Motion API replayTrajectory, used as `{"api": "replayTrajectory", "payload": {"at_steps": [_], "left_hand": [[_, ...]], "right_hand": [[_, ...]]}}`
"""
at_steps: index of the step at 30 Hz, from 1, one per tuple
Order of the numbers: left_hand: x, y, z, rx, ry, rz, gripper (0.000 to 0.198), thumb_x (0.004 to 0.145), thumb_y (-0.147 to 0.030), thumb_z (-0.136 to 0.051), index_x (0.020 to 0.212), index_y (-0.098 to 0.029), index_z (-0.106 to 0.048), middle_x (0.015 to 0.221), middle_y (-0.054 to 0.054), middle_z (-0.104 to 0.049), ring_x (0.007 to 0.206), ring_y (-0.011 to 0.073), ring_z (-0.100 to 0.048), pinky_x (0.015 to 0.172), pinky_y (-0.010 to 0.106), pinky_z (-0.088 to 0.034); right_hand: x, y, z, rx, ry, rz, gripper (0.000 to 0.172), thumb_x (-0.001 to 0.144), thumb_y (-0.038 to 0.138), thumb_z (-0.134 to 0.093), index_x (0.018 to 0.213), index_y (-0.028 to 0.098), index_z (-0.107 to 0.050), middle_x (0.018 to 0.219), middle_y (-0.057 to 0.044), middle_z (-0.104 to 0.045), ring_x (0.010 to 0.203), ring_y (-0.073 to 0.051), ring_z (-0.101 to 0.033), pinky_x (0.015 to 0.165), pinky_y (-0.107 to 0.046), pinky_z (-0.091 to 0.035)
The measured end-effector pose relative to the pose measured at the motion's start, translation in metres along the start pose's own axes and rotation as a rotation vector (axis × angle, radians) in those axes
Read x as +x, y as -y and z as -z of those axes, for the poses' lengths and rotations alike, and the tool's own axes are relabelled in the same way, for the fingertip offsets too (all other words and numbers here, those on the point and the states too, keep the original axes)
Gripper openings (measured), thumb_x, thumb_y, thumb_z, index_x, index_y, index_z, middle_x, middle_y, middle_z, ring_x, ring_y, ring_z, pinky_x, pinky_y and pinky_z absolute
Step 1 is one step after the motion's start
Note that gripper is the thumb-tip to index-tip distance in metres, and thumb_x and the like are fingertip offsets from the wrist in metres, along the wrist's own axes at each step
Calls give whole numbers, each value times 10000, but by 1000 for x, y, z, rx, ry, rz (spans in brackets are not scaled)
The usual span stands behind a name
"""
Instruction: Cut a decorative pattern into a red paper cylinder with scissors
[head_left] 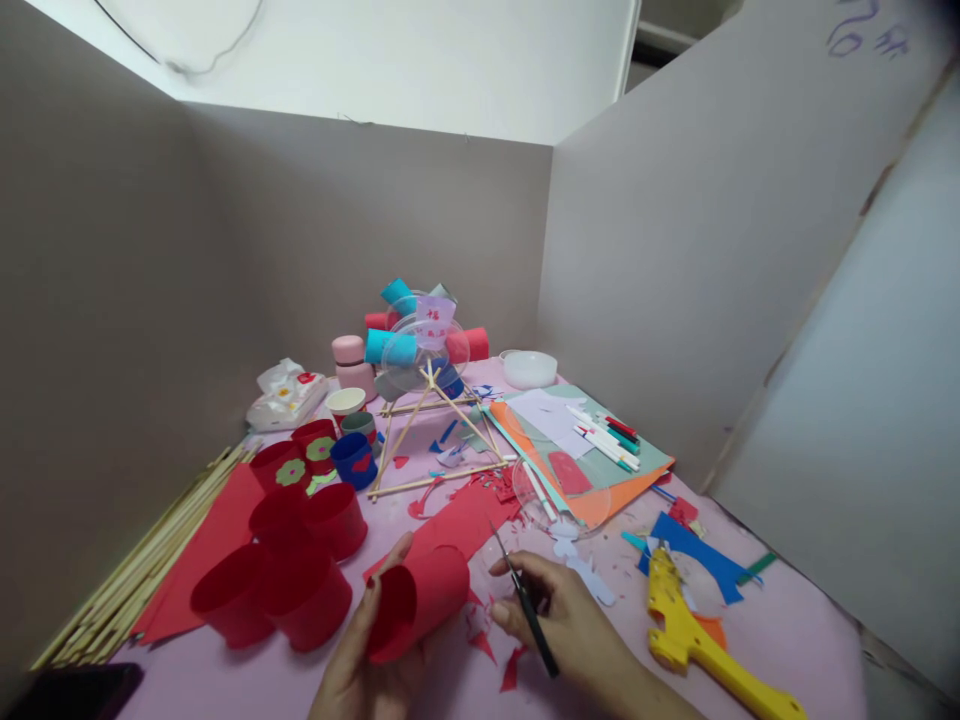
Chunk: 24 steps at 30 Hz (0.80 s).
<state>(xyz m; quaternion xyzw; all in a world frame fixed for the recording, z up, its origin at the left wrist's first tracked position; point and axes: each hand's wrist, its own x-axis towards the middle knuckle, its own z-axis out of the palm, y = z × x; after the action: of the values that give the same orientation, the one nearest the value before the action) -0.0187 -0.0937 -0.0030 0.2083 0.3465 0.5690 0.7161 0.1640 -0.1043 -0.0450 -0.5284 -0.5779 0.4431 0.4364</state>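
Observation:
My left hand (pixel 358 660) is wrapped round a red paper cup (pixel 417 600) lying on its side, its open mouth turned toward me. My right hand (pixel 574 622) is closed on small black scissors (pixel 525 600), whose blades point up and left, just right of the cup. Red paper scraps (pixel 487 645) lie on the pink table (pixel 772 620) between and below both hands.
Several red cups (pixel 285 570) stand at the left beside wooden sticks (pixel 135 580). A stick-and-cup wheel model (pixel 427 350) stands behind. Coloured paper sheets with markers (pixel 607 440) lie at right, a yellow glue gun (pixel 697 640) near the front. Cardboard walls enclose the table.

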Motion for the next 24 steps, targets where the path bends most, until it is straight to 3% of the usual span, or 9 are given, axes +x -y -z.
{"api": "replayTrajectory", "payload": {"at_steps": [3,8,11,15,20,24], "left_hand": [[-1,0,2,13,-7,-5,543,867,-144,-551,1387,-186,-400,1120,156,-713,1066,299,-649,974,514,-465],[-2,1,6,-44,-11,64,578,823,-288,-630,1366,-292,-431,1219,79,-672,1166,272,-583,1027,428,-426],[6,0,14,79,2,25,655,684,-441,-738,1292,-328,-521,1244,49,-657,1276,306,-466,1076,414,-353],[19,1,29,385,106,-131,688,440,-579,-825,1047,-279,-706,1147,107,-692,1330,385,-357,1118,465,-231],[23,4,42,453,154,-159,790,481,-630,-778,1194,-332,-608,1228,90,-643,1287,376,-422,997,437,-417],[22,1,42,494,252,-129,770,504,-630,-766,1199,-342,-601,1220,79,-658,1251,371,-471,906,390,-495]], "right_hand": [[-1,1,0,-51,12,15,461,724,505,-690,1011,150,-624,570,77,-345,540,-106,-322,488,-227,-265],[-3,1,0,-111,37,32,450,746,522,-656,1022,169,-614,601,59,-426,561,-114,-363,506,-230,-289],[-4,4,0,-102,56,50,432,753,522,-644,1000,169,-611,639,43,-469,574,-120,-393,523,-236,-309],[-7,11,2,-225,29,90,372,719,496,-689,912,179,-655,691,21,-491,615,-142,-434,568,-256,-328],[-10,19,4,-389,16,96,275,696,387,-743,872,192,-663,733,12,-510,655,-158,-473,585,-257,-328],[-13,22,3,-442,28,66,335,677,385,-765,950,217,-670,775,4,-525,672,-168,-492,598,-263,-335]]}}
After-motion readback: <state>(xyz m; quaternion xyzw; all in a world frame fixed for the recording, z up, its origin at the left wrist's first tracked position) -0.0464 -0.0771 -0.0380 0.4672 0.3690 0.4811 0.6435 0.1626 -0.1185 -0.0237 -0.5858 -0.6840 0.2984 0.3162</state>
